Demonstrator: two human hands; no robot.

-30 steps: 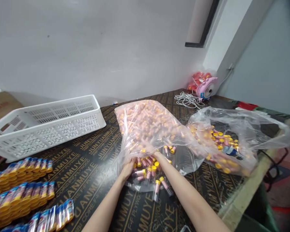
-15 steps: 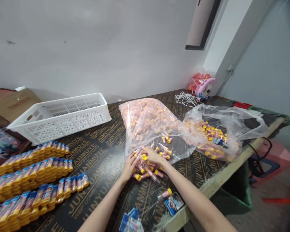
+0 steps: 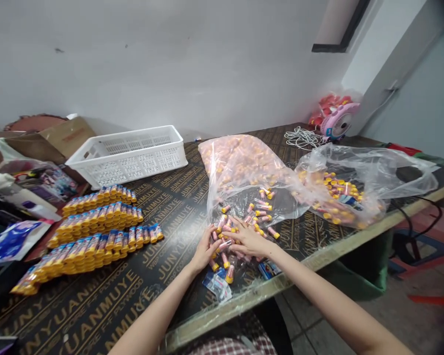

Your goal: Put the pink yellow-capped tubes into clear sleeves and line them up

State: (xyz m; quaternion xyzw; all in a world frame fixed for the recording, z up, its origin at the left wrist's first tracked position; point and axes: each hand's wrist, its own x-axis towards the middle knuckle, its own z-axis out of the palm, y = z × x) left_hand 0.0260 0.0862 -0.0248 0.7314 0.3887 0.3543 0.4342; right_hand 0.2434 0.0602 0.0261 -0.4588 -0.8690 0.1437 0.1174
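Small clear tubes with pink contents and yellow caps lie in a loose pile spilling from the mouth of a large clear plastic bag. At the pile's left side rests my left hand, fingers stretched and touching the tubes. My right hand lies palm down over the pile with its fingers spread. Some tubes under the hands are hidden. Close to the table edge are a blue-and-clear packet and a blue printed packet, the latter partly covered by my right forearm.
Rows of stacked yellow-and-blue tubes stand at left, below a white plastic basket. A second open bag of tubes lies to the right. Farther back are a white cable and a pink fan. The wooden table edge runs nearby.
The view has swung left and down. My right hand has flattened, with its fingers spread wider. The loose tubes lie more spread out, and some have come nearer the blue packets.
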